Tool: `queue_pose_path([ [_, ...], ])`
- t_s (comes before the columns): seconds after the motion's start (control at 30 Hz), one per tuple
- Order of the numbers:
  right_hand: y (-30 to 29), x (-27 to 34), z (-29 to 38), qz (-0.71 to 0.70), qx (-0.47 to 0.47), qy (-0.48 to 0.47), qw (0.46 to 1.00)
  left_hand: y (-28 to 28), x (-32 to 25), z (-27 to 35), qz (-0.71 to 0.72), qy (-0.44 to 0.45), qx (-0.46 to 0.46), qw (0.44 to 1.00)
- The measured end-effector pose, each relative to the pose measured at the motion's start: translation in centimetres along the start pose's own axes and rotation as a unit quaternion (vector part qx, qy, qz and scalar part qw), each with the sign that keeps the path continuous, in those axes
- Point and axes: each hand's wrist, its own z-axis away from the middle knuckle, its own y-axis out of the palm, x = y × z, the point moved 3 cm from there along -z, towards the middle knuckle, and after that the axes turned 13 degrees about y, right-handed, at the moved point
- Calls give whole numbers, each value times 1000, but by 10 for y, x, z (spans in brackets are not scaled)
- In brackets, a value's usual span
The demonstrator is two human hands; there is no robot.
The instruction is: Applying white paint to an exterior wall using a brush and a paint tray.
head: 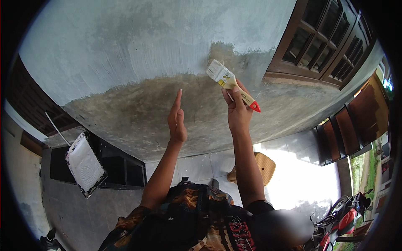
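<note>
A flat paintbrush (236, 84) with a pale handle and red tip is gripped in my right hand (240, 108). White paint coats its bristles, which point up and left near the painted edge on the wall (169, 47); whether they touch it I cannot tell. Fresh whitish paint covers the wall's upper part, while the lower part is bare brownish grey. A short unpainted patch rises just above the brush. My left hand (178, 120) is raised in front of the bare part, empty, with fingers extended and the thumb slightly apart.
A paint tray (84, 164) coated in white rests at the left by a black cabinet (116, 166). A wooden-framed window (317, 40) is at upper right. Below my right arm stands a tan plastic stool (265, 168). A shelf-like rack (339, 135) and a red motorcycle (339, 221) are further right.
</note>
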Motion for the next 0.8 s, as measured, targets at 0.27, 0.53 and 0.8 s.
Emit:
queue_pose_path([
  [0.27,-5,24,-38,206,62,-115,970,52,8,-1,-50,-13,-33,998],
  [0.53,21,46,-41,428,161,-484,746,60,11,1,-85,-28,-73,993],
  [0.8,25,40,-46,481,150,-495,708,46,13,-11,-97,-20,-90,991],
])
